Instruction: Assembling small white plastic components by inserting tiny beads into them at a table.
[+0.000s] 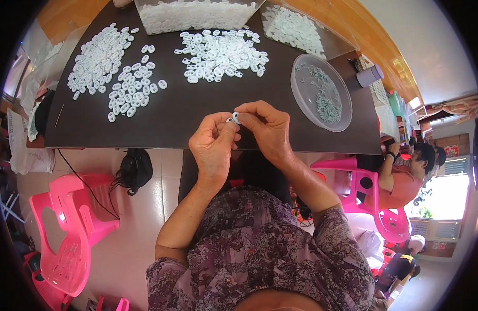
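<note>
Just over the near edge of the dark table (161, 124), both hands meet at a small white plastic piece (236, 117) with dark holes. My left hand (212, 147) is closed, thumb and fingertips pinching it from the left. From the right, my right hand (270, 129) pinches it between thumb and forefinger. Fingertips partly cover the piece, so whether it is one part or two cannot be told. Beyond the hands lies a heap of white two-holed pieces (220, 54). To its left are a looser group (135, 88) and a denser heap (99, 62) of white oval pieces.
A round clear dish (297, 90) of small grey-green parts stands at right, near a purple-grey cup (370, 76). Two clear bins, one behind (140, 13) and one at back right (347, 44), hold white pieces. Pink chairs (68, 228) flank me; a person (399, 179) sits at right.
</note>
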The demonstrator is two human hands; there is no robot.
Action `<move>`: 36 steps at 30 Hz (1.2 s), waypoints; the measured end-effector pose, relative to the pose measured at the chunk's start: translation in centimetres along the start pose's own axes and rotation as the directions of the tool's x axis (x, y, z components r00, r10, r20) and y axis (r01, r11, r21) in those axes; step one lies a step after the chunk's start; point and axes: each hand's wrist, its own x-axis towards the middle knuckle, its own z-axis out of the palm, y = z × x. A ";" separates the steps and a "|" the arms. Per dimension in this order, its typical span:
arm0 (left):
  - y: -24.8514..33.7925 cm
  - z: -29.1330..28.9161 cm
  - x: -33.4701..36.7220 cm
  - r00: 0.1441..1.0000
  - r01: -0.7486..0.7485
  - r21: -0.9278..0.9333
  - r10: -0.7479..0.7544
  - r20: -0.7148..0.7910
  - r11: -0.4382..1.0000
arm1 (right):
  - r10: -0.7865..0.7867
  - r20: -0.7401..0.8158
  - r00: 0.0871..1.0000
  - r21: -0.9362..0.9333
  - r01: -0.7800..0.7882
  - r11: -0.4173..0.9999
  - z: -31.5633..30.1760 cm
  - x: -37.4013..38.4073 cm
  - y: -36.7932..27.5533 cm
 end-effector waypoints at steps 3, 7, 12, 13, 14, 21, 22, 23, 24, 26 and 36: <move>0.0 0.0 0.1 1.000 -0.005 -0.012 0.005 0.004 1.000 | -0.042 0.005 0.999 -0.054 0.042 0.998 -0.1 -0.1 0.0; -0.2 -0.1 0.0 0.999 -0.047 -0.041 0.048 0.021 0.998 | -0.035 0.034 0.999 -0.096 0.038 0.995 -0.3 -0.1 -0.2; -0.1 -0.1 0.2 0.998 -0.022 -0.017 0.023 0.052 1.000 | -0.002 0.055 0.998 -0.057 0.005 0.998 -0.6 0.1 -0.1; -0.1 -0.1 0.3 0.998 -0.013 -0.012 0.014 0.056 1.000 | 0.025 0.061 0.998 -0.020 -0.024 1.000 -0.6 0.1 -0.1; -0.1 -0.1 0.3 0.998 -0.013 -0.010 0.014 0.062 1.000 | 0.023 0.056 0.998 -0.018 -0.022 1.000 -0.6 0.1 -0.3; 0.1 -0.2 0.5 0.993 -0.018 -0.006 0.019 0.117 1.000 | -0.001 0.053 0.999 -0.024 0.002 1.000 -0.8 0.2 -0.4; 0.0 -0.2 0.6 0.991 -0.026 -0.017 0.028 0.128 1.000 | -0.024 0.042 0.999 -0.048 0.026 0.999 -0.8 0.1 -0.3; 0.0 -0.1 0.6 0.991 -0.027 -0.015 0.029 0.130 1.000 | -0.026 0.040 0.999 -0.046 0.028 0.999 -0.9 0.1 -0.2; -0.1 0.1 0.5 0.991 -0.039 -0.010 0.040 0.126 0.999 | -0.067 0.033 0.997 -0.076 0.070 0.995 -1.0 0.1 0.0; -0.2 0.2 0.6 0.991 -0.050 -0.004 0.050 0.125 0.999 | -0.109 0.023 0.994 -0.106 0.111 0.988 -1.0 0.0 0.1; 0.0 -0.3 0.9 0.983 0.002 0.046 -0.010 0.185 0.999 | -0.047 0.029 0.998 -0.049 0.048 0.998 -1.5 0.2 0.4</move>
